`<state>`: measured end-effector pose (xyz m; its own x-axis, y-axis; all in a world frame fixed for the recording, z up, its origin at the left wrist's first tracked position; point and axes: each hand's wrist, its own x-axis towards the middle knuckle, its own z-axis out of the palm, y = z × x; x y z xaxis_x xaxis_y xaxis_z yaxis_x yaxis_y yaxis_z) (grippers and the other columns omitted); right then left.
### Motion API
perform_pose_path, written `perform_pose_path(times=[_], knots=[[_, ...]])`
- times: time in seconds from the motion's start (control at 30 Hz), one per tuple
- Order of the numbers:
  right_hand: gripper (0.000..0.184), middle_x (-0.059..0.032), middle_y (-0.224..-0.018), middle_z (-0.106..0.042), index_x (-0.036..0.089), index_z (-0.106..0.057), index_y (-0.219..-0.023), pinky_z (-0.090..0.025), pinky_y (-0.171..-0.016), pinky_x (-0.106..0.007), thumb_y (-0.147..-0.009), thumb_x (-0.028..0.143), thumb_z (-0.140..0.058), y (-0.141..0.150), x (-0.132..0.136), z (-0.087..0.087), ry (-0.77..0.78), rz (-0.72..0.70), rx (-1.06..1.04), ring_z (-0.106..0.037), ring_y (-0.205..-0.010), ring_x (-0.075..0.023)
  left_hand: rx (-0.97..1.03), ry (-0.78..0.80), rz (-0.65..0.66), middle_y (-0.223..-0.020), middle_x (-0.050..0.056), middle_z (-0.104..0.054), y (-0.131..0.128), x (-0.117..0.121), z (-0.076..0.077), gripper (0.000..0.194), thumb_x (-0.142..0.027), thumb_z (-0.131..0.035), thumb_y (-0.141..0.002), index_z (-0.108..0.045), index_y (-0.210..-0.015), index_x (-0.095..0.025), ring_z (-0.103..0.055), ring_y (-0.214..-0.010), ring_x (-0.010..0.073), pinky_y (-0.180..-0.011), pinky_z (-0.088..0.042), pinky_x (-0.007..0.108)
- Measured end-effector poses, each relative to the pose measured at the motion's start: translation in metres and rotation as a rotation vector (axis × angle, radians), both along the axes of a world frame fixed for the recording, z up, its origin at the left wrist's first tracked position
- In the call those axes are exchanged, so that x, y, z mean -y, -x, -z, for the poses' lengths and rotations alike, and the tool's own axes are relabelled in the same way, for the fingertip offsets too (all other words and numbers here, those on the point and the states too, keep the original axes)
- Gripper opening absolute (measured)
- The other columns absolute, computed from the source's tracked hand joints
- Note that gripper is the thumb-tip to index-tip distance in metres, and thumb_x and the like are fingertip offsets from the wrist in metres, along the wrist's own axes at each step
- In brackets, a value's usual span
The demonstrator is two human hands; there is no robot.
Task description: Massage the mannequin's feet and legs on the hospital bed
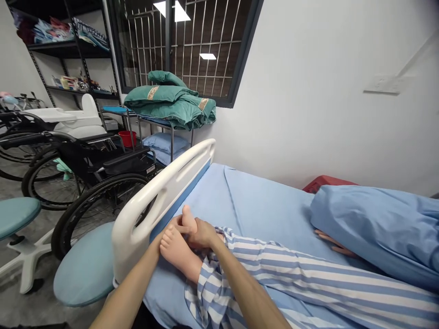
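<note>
As the left hand [174, 223] and right hand [203, 233] close their fingers [190, 227] around a bare foot [188, 217], a blue hospital bed [247, 201] stands beside a wheelchair [126, 165].

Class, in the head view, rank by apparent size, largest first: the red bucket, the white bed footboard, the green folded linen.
White bed footboard, nearest the camera; green folded linen; red bucket.

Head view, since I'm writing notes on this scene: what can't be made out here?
Head view only:
Left hand: fingers hidden behind the upright foot.
Lying figure: head and chest hidden by the blue pillow.
Red object: mostly hidden by the pillow and the bed, so its kind is unclear.
Shelves: top cut off by the picture's upper edge.
</note>
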<state>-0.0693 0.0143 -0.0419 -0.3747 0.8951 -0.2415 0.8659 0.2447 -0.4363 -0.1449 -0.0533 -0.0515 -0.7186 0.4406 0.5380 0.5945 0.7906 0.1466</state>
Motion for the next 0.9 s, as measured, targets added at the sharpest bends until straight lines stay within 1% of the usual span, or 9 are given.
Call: perform_pose_path(times=[0.1, 0.17, 0.27, 0.37, 0.5, 0.67, 0.8, 0.9], knots=[[0.051, -0.0051, -0.084, -0.066, 0.020, -0.056, -0.099, -0.038, -0.052, -0.026, -0.055, 0.044, -0.068, 0.000, -0.002, 0.005, -0.017, -0.055, -0.004, -0.063, -0.068, -0.0216, 0.032, 0.008, -0.011, -0.072, 0.003, -0.044, -0.002, 0.002, -0.005, 0.028, -0.017, -0.022, -0.091, -0.048, -0.081, -0.014, -0.045, -0.069, 0.0171, -0.061, -0.031, 0.028], [0.053, -0.0058, -0.086, -0.066, 0.019, -0.055, -0.100, -0.038, -0.052, -0.026, -0.056, 0.047, -0.066, 0.000, -0.002, 0.007, -0.037, -0.050, 0.004, -0.063, -0.070, -0.0217, 0.041, 0.015, -0.010, -0.072, 0.003, -0.044, -0.003, 0.003, -0.009, 0.026, -0.017, -0.023, -0.091, -0.048, -0.081, -0.014, -0.046, -0.069, 0.0169, -0.060, -0.031, 0.027], [0.059, -0.0064, -0.088, -0.066, 0.019, -0.053, -0.102, -0.038, -0.053, -0.026, -0.052, 0.046, -0.068, -0.001, -0.001, 0.008, -0.064, -0.033, 0.018, -0.063, -0.073, -0.0232, 0.034, 0.015, -0.003, -0.073, 0.003, -0.044, -0.002, 0.004, -0.011, 0.025, -0.017, -0.024, -0.091, -0.047, -0.081, -0.014, -0.046, -0.068, 0.0165, -0.060, -0.031, 0.027], [0.063, -0.0062, -0.088, -0.066, 0.020, -0.051, -0.103, -0.039, -0.053, -0.027, -0.049, 0.045, -0.069, -0.001, 0.001, 0.008, -0.086, -0.020, 0.021, -0.063, -0.075, -0.0245, 0.029, 0.005, -0.002, -0.073, 0.003, -0.045, -0.001, 0.005, -0.010, 0.026, -0.017, -0.024, -0.091, -0.048, -0.082, -0.014, -0.046, -0.068, 0.0163, -0.060, -0.031, 0.027], [0.061, -0.0056, -0.087, -0.066, 0.021, -0.049, -0.101, -0.038, -0.052, -0.027, -0.049, 0.045, -0.068, 0.000, 0.002, 0.009, -0.095, -0.009, 0.038, -0.063, -0.074, -0.0244, 0.029, -0.015, -0.008, -0.072, 0.003, -0.046, 0.000, 0.005, -0.009, 0.028, -0.016, -0.023, -0.091, -0.048, -0.080, -0.015, -0.045, -0.068, 0.0164, -0.061, -0.032, 0.027], [0.055, -0.0040, -0.084, -0.066, 0.022, -0.047, -0.099, -0.037, -0.051, -0.028, -0.053, 0.046, -0.063, 0.000, 0.000, 0.013, -0.112, -0.017, 0.052, -0.064, -0.073, -0.0252, 0.051, -0.009, 0.014, -0.076, 0.005, -0.048, -0.001, 0.005, -0.009, 0.029, -0.018, -0.021, -0.091, -0.048, -0.080, -0.015, -0.045, -0.070, 0.0174, -0.061, -0.032, 0.027], [0.057, -0.0052, -0.087, -0.066, 0.022, -0.046, -0.102, -0.039, -0.054, -0.028, -0.055, 0.049, -0.063, 0.000, 0.000, 0.013, -0.109, -0.016, 0.060, -0.064, -0.074, -0.0253, 0.072, 0.002, 0.008, -0.076, 0.005, -0.048, -0.002, 0.004, -0.008, 0.031, -0.017, -0.019, -0.091, -0.048, -0.081, -0.015, -0.044, -0.070, 0.0175, -0.062, -0.032, 0.027], [0.059, -0.0068, -0.089, -0.066, 0.020, -0.046, -0.104, -0.039, -0.056, -0.028, -0.056, 0.049, -0.063, 0.000, 0.001, 0.011, -0.090, -0.025, 0.068, -0.064, -0.076, -0.0246, 0.094, 0.005, -0.002, -0.076, 0.005, -0.047, -0.003, 0.002, -0.009, 0.033, -0.017, -0.018, -0.091, -0.049, -0.081, -0.014, -0.044, -0.070, 0.0175, -0.062, -0.032, 0.028]])
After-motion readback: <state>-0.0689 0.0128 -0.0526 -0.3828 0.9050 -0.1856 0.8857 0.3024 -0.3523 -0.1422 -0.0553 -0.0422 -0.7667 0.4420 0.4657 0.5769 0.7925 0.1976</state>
